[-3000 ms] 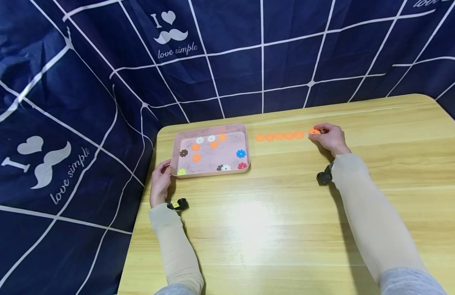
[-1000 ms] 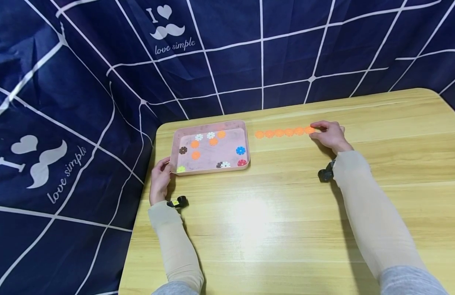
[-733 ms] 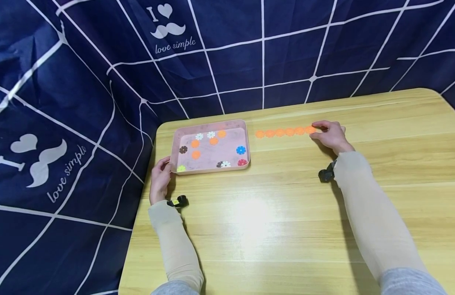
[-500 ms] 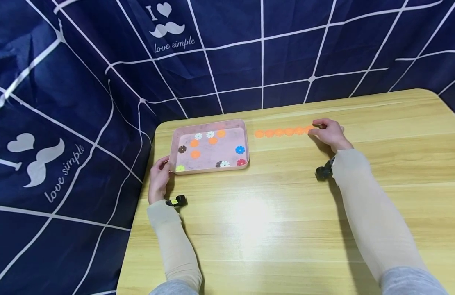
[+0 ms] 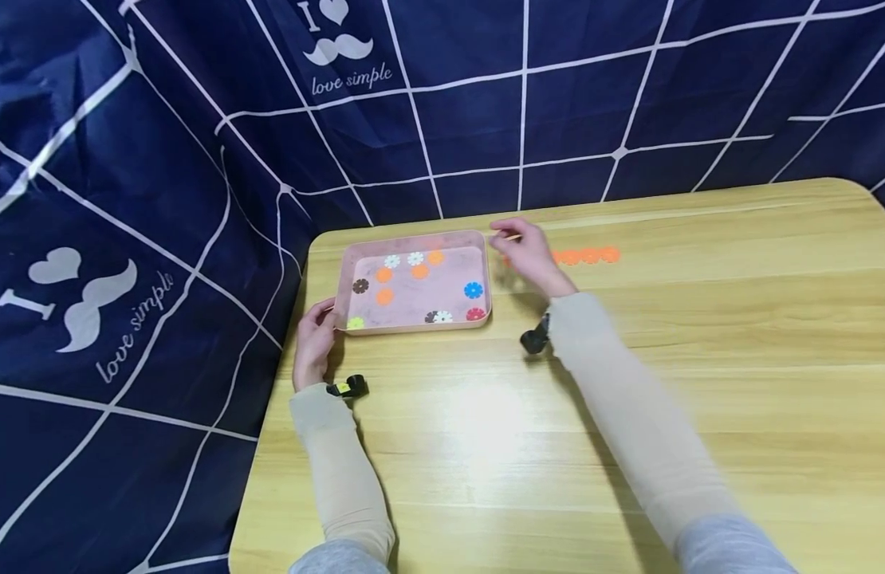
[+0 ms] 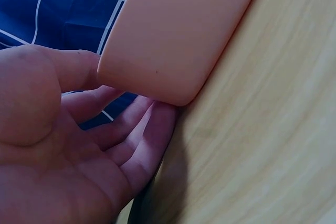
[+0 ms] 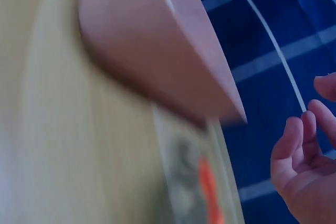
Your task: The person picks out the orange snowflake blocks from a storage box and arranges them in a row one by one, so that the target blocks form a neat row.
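Note:
In the head view my left hand (image 5: 313, 344) holds the pink tray (image 5: 414, 328) by its front left corner. The left wrist view has the thumb on the rim and the other fingers (image 6: 157, 129) curled against the corner. My right hand (image 5: 527, 253) hovers just off the tray's right side, fingers loosely bent and holding nothing. Beneath and to the right of it, orange notched plastic discs (image 5: 591, 255) lie in a touching row, the left ones partly hidden by the hand. Orange discs (image 5: 384, 296) also lie in the tray.
The tray also holds white discs (image 5: 415, 259), a blue disc (image 5: 473, 290), a red disc (image 5: 475, 314), a brown disc (image 5: 360, 285) and a yellow-green disc (image 5: 355, 323). A dark blue checked curtain (image 5: 471, 119) hangs behind the wooden table (image 5: 442, 478).
My right hand first set an orange disc at the row's right end, then let go and moved left to the tray's right side. The left hand has stayed at the tray corner.

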A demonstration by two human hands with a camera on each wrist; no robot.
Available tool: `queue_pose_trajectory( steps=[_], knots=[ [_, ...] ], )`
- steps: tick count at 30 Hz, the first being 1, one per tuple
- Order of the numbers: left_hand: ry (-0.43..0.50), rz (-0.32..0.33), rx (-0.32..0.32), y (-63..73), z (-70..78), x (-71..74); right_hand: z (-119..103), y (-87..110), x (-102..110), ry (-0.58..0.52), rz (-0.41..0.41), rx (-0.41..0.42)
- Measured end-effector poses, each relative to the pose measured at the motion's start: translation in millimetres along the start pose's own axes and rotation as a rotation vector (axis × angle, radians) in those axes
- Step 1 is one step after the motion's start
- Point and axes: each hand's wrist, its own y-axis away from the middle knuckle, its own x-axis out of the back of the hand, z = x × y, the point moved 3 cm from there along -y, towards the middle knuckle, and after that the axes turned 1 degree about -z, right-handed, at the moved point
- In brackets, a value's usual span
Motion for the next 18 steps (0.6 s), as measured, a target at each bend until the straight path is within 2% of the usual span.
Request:
queue_pose_trajectory(
  steps=[4, 8, 11, 14, 18],
  knots=[
    [0.019, -0.01, -0.009, -0.7, 0.4, -0.7, -10, 3.7, -45, 0.008, -0.108, 0.038],
    [0.031, -0.01, -0.021, -0.5, 0.6, -1.2, -10, 7.8, -78, 0.044, -0.207, 0.034],
    [0.015, -0.007, -0.027, -0.3, 0.8, -1.2, -6, 9.1, -93, 0.169, -0.253, 0.05],
    [-0.002, -0.008, -0.032, -0.7, 0.9, -0.9, -3, 9.9, -105, 0.349, -0.297, 0.08],
    [-0.004, -0.014, -0.031, -0.9, 0.2, -0.4, 0, 11.7, -116, 0.528, -0.368, 0.066]
  ],
)
